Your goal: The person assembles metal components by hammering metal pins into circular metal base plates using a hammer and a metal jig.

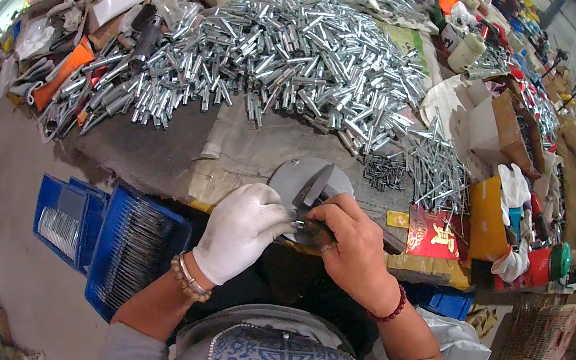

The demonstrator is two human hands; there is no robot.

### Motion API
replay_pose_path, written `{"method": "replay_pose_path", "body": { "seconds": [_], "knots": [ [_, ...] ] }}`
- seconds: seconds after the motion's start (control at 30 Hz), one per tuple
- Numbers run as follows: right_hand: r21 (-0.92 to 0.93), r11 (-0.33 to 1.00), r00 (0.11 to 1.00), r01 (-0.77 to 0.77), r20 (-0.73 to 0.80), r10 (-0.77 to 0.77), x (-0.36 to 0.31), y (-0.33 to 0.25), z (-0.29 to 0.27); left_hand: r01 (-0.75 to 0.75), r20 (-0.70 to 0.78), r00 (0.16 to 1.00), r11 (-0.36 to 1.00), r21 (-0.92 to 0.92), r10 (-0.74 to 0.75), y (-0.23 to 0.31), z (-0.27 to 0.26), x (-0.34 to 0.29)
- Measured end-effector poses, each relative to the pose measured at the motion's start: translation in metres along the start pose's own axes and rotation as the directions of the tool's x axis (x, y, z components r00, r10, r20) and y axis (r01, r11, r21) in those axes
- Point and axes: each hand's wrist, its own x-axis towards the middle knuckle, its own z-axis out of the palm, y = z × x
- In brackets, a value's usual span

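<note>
My left hand (240, 232), in a white glove, is closed at the table's near edge, its thumb and fingertips pinching a small shiny metal piece (297, 222). Close beside it, my bare right hand (354, 242) has its fingers curled in at the same spot. What the right fingers grip is mostly hidden. Just beyond both hands lies a round grey metal plate (287, 174). A dark angular metal block (328, 184) stands on that plate, partly covered by my right hand.
A wide heap of silvery metal tubes (283, 54) covers the table's far side. Thin metal pins (437, 168) and small black screws (385, 171) lie right, near a red card (435, 234). Blue trays (131, 246) of metal rods stand lower left. An open carton (505, 129) sits right.
</note>
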Motion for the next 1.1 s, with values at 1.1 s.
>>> {"method": "replay_pose_path", "body": {
  "seconds": [1.1],
  "knots": [
    [-0.248,0.951,0.980,-0.185,-0.114,0.161,-0.024,-0.002,-0.033,0.062,0.054,0.997,0.997,-0.039,-0.060,0.001,-0.001,-0.002]
  ]
}}
